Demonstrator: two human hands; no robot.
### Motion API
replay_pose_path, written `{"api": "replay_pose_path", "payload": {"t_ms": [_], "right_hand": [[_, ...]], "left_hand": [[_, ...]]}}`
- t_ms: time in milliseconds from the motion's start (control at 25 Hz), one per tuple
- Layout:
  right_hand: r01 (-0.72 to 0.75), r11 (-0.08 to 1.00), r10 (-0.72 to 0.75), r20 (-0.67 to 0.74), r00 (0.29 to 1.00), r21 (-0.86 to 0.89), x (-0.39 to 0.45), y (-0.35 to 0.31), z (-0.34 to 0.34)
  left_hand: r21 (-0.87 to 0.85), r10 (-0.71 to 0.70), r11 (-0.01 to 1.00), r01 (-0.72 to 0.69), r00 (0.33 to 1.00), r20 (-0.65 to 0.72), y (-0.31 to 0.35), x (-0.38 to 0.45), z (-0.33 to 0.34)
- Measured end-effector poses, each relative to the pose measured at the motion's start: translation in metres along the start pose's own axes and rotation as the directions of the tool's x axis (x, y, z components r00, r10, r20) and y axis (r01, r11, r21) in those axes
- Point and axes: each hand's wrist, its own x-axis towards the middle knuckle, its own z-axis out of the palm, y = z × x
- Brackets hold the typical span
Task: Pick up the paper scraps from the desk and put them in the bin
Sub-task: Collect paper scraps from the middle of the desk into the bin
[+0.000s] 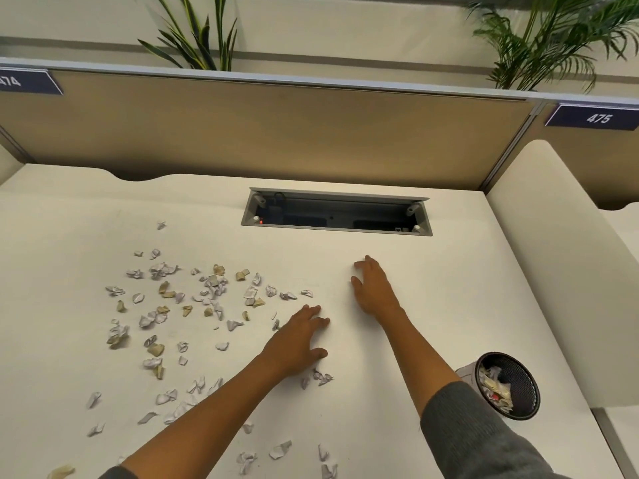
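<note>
White and tan paper scraps (193, 305) are scattered across the frame's left and centre, both the left hand (297, 344) and right hand (375, 292) are spread flat holding nothing, and light pieces could be swept past the bin (518, 406) at lower right.

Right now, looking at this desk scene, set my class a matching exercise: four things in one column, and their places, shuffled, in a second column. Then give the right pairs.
Column A
1. bin
2. paper scraps
3. cable hatch
4. right hand

Column B
a. set into the desk near the partition
b. flat on a bare part of the desk
c. beyond the desk's right edge, scraps inside
d. scattered over the desk's left half

Pairs: 1-c, 2-d, 3-a, 4-b
</note>
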Motion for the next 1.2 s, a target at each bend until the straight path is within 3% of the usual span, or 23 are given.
{"api": "replay_pose_path", "payload": {"t_ms": [120,200,280,360,520,720,920,1200], "right_hand": [[0.059,0.998,-0.059,0.006,0.998,0.032,-0.009,-0.018,0.018],[0.104,0.994,-0.105,0.025,0.994,0.027,-0.017,-0.031,0.031],[0.153,0.988,-0.153,0.044,0.987,0.009,-0.023,-0.043,0.043],[0.203,0.979,-0.203,0.06,0.977,0.007,-0.028,-0.055,0.053],[0.262,0.965,-0.264,0.11,0.958,0.031,-0.038,-0.077,0.073],[0.345,0.939,-0.342,0.184,0.921,0.018,-0.055,-0.092,0.089],[0.405,0.913,-0.382,0.233,0.895,-0.058,-0.079,-0.091,0.102],[0.482,0.83,-0.469,0.115,0.876,-0.282,-0.118,-0.076,0.109]], "left_hand": [[-0.017,0.041,0.999,-0.042,0.997,-0.069,-0.005,-0.007,-0.002],[-0.052,0.045,0.997,-0.057,0.977,-0.208,-0.01,-0.015,-0.006],[-0.074,0.001,0.997,-0.028,0.941,-0.339,-0.02,-0.021,-0.014],[-0.086,-0.049,0.996,0.017,0.923,-0.383,-0.036,-0.024,-0.027],[-0.02,-0.102,0.995,0.1,0.962,-0.253,-0.071,-0.024,-0.051],[0.035,-0.075,0.996,0.079,0.994,-0.084,-0.091,-0.025,-0.06],[0.118,-0.057,0.991,0.067,0.994,-0.089,-0.091,-0.034,-0.054],[0.252,-0.046,0.962,0.103,0.974,-0.224,-0.077,-0.058,-0.037]]}}
